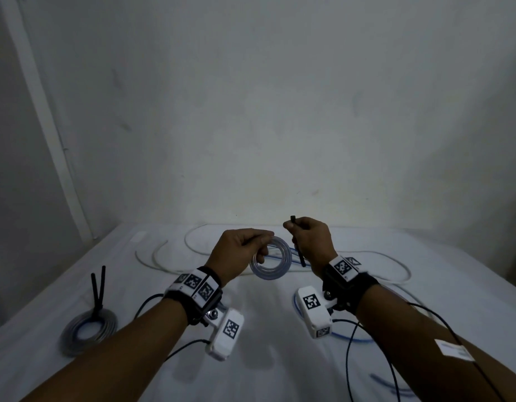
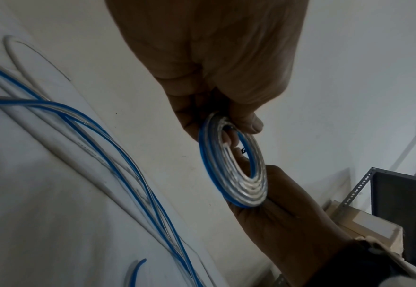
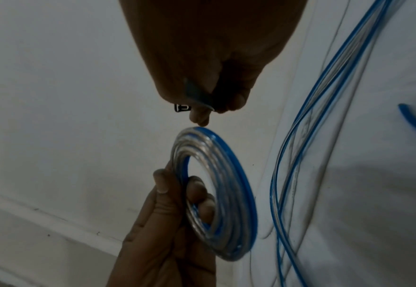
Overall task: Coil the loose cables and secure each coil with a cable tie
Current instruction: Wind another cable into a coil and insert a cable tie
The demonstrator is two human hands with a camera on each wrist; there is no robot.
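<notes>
Clear-and-blue cable coil hangs upright above the table, my left hand pinching its rim, fingers through its hole. My right hand, beside it, pinches a black cable tie.

coils: 2 (1 tied) | cable ties: 2 | hands: 2

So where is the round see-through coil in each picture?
Head: coil at centre, held by the left hand.
Left wrist: coil right of centre.
Right wrist: coil at centre, below the right hand.
Shared landmark: loose blue cable on the table.
</notes>
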